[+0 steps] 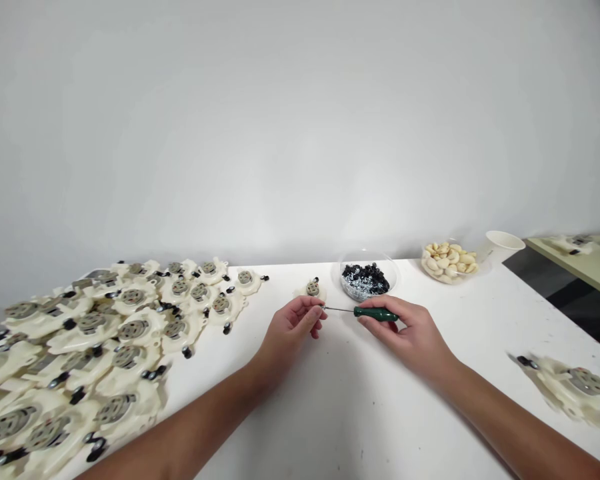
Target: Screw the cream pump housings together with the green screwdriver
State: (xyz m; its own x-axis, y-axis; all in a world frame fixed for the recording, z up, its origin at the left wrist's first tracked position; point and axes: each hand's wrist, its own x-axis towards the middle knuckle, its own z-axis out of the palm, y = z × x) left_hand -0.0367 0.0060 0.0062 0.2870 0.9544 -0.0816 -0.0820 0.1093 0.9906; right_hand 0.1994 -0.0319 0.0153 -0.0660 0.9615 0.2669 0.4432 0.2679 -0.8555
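Note:
My right hand (407, 327) is closed around the green handle of a screwdriver (377, 314), whose thin shaft points left. At the shaft's tip, my left hand (300, 320) pinches something small, perhaps a screw, too tiny to make out. Just beyond my left hand, a cream plastic part with a round grey motor (313, 288) lies on the white table (330, 413). Behind the screwdriver stands a clear bowl (366, 280) of black pieces and shiny metal screws.
Many similar cream motor parts (130, 330) are piled on the left. Another motor part (570, 387) lies at the right. A clear bowl of pale oval pieces (450, 261) and a tilted white cup (503, 247) are at the back right, near the wall.

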